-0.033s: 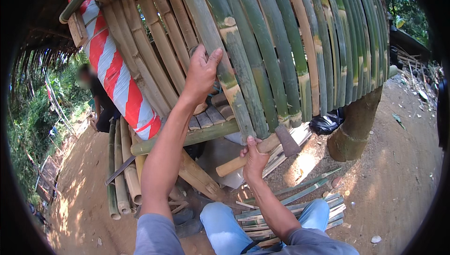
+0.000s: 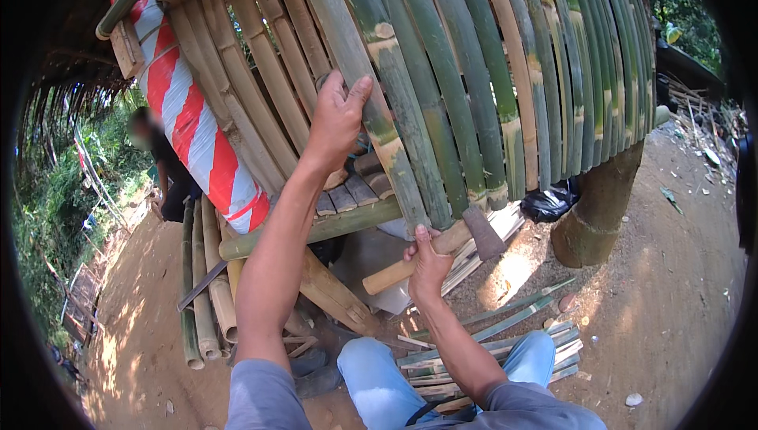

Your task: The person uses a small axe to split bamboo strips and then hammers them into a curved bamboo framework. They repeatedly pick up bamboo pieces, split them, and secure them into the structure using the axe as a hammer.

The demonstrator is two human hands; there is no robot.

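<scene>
My left hand (image 2: 335, 130) is closed around the edge of the leftmost bamboo slat (image 2: 391, 157), its thumb pressed on the front face. Several green and tan slats (image 2: 442, 138) stand side by side to the right of it. Lower down, my right hand (image 2: 431, 268) is closed on the wooden handle of a hatchet (image 2: 384, 278). Its dark metal head points right, just under the slat ends. The right thumb and fingertips are at the lower end of the leftmost slat. A horizontal bamboo pole (image 2: 316, 235) runs behind that slat.
A post wrapped in red and white plastic (image 2: 193, 130) leans at the left. Bamboo poles (image 2: 207, 304) lie below it, and split strips (image 2: 489, 363) lie by my knees. A thick bamboo post (image 2: 588, 229) stands right, near a black plastic bag (image 2: 550, 202). A person (image 2: 167, 165) is farther left.
</scene>
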